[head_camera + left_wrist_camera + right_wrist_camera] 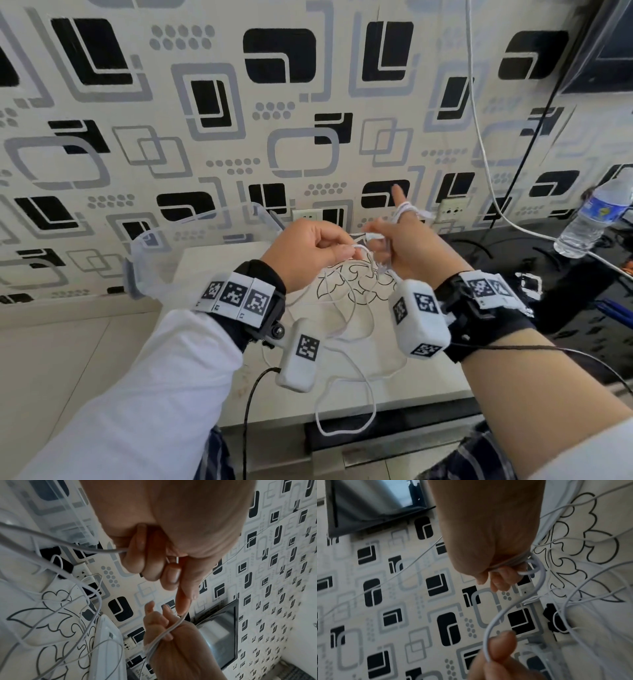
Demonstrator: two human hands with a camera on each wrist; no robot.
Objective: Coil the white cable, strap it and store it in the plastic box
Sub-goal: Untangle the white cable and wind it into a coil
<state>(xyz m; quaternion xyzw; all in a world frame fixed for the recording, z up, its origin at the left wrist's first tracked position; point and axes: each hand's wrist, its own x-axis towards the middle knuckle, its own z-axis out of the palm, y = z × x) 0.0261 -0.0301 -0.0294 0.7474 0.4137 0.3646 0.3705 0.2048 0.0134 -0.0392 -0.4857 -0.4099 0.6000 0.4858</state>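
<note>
The thin white cable (343,310) hangs in loose loops over the table and past its front edge. Between thumb and forefinger my left hand (346,251) pinches a strand of it; in the left wrist view the other left fingers (137,555) curl round the cable (96,549). My right hand (387,236) is just to the right, with several turns of cable (510,561) wound round its fingers and one finger pointing up. The left thumb (502,645) holds the strand that leads to those turns. The clear plastic box (191,219) stands open behind my left hand, by the wall.
The white table top (239,274) carries a black flower drawing. Wall sockets (306,216) sit behind the hands. A water bottle (596,219) lies on the black surface (513,246) to the right. A dark screen (609,44) and other cords (479,137) hang at the upper right.
</note>
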